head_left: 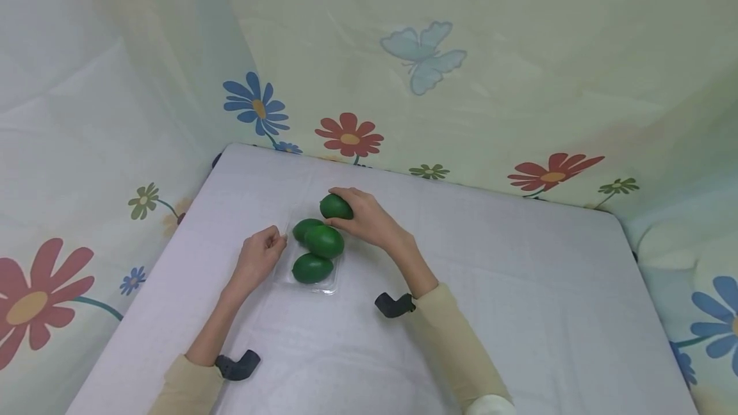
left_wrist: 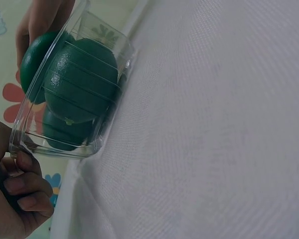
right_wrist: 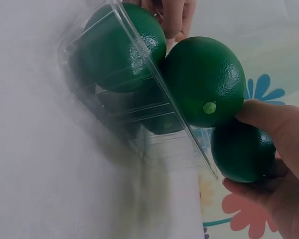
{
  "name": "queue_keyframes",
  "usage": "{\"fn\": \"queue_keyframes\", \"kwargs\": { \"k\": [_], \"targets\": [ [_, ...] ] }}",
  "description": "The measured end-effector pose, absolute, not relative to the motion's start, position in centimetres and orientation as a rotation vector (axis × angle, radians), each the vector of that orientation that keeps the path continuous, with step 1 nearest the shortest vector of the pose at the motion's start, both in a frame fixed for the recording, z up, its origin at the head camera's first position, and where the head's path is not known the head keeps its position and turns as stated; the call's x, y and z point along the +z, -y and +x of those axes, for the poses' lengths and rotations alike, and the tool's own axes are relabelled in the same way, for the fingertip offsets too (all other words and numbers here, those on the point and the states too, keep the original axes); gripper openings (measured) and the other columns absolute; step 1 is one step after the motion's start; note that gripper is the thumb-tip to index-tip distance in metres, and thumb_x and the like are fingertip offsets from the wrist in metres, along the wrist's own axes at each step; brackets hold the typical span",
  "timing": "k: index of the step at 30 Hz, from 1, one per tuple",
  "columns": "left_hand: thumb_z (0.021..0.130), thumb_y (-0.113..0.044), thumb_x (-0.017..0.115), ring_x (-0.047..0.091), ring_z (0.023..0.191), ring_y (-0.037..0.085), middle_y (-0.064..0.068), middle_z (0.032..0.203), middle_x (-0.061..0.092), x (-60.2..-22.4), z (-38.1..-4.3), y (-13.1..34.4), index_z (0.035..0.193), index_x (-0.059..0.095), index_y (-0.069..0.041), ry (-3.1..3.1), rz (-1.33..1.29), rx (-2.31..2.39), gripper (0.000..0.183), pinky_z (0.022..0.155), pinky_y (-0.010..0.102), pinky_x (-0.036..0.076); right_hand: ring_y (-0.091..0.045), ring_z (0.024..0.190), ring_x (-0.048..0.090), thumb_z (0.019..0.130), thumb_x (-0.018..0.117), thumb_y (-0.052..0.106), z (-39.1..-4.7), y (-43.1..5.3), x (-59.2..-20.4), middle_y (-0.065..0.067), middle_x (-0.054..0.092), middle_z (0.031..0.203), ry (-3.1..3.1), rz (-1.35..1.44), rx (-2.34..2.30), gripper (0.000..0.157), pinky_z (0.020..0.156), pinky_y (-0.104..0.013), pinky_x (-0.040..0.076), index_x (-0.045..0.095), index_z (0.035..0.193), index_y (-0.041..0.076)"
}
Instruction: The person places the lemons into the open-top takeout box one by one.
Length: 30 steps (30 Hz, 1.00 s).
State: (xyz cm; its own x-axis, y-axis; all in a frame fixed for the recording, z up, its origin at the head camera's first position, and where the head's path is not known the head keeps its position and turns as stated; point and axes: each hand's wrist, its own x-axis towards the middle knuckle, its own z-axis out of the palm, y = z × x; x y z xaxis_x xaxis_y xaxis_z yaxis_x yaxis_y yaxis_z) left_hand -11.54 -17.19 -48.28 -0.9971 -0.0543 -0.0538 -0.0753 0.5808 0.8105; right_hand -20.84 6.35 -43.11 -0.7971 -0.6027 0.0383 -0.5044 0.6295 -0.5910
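Observation:
A clear plastic box [head_left: 330,288] stands on the table, its rim pinched between the thumb and curled fingers of my left hand [head_left: 259,258]. Three green limes are in it: a near lime [head_left: 312,268], a far lime [head_left: 303,230] partly hidden, and an upper lime [head_left: 325,242] resting on top and rising past the rim. My right hand [head_left: 371,219] grips another lime [head_left: 336,206] between thumb and fingers, over the far end of the box. In the right wrist view this held lime [right_wrist: 243,152] sits right beside the upper lime [right_wrist: 204,82], outside the rim.
A white cloth covers the table [head_left: 490,300]. Behind it hangs a curtain [head_left: 490,114] printed with flowers and a butterfly. Each wrist wears a black camera mount, one at the left wrist [head_left: 237,365] and one at the right wrist [head_left: 394,305].

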Motion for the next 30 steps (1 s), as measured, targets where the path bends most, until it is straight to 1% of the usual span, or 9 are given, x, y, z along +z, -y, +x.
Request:
{"fn": "queue_keyframes", "kwargs": {
  "k": [7,11,15,24,30],
  "targets": [
    [0.096,-0.016,0.053,0.037,0.053,0.013,-0.002,0.057,0.04,-48.41,-11.57,16.94,0.071,0.046,-0.009,-2.764,-0.112,1.428,0.028,0.047,0.023,0.031,-0.022,0.111,0.058,0.086,0.072,0.039,-21.09,-6.03,-43.4,-0.01,0.059,0.129,-2.68,-0.914,-0.867,0.063,0.091,-0.038,0.053,0.05,0.139,0.013],
    [0.096,-0.016,0.053,0.037,0.052,0.014,-0.002,0.057,0.04,-48.42,-11.58,16.83,0.07,0.046,-0.009,-2.761,-0.111,1.432,0.028,0.047,0.023,0.031,-0.024,0.115,0.056,0.087,0.071,0.04,-21.06,-5.98,-43.51,-0.01,0.058,0.131,-2.686,-0.9,-0.838,0.063,0.092,-0.04,0.052,0.05,0.14,0.013],
    [0.096,-0.016,0.054,0.037,0.052,0.013,-0.002,0.057,0.04,-48.48,-11.61,16.81,0.07,0.046,-0.009,-2.766,-0.114,1.427,0.028,0.047,0.023,0.03,-0.026,0.118,0.054,0.087,0.07,0.042,-21.01,-5.89,-43.52,-0.01,0.057,0.133,-2.68,-0.878,-0.816,0.063,0.093,-0.041,0.052,0.05,0.141,0.016],
    [0.096,-0.015,0.054,0.038,0.053,0.014,-0.002,0.057,0.041,-48.51,-11.63,16.89,0.069,0.046,-0.01,-2.783,-0.111,1.42,0.028,0.047,0.023,0.031,-0.024,0.121,0.052,0.09,0.066,0.044,-20.96,-5.74,-43.62,-0.008,0.058,0.134,-2.665,-0.906,-0.81,0.057,0.097,-0.041,0.05,0.052,0.139,0.02],
    [0.096,-0.016,0.054,0.039,0.052,0.014,-0.002,0.056,0.042,-48.61,-11.65,17.14,0.069,0.046,-0.01,-2.799,-0.117,1.404,0.028,0.047,0.023,0.031,-0.026,0.124,0.052,0.091,0.063,0.046,-20.78,-5.87,-43.67,-0.009,0.057,0.135,-2.684,-0.905,-0.842,0.058,0.1,-0.044,0.048,0.052,0.139,0.016]
  ]
}}
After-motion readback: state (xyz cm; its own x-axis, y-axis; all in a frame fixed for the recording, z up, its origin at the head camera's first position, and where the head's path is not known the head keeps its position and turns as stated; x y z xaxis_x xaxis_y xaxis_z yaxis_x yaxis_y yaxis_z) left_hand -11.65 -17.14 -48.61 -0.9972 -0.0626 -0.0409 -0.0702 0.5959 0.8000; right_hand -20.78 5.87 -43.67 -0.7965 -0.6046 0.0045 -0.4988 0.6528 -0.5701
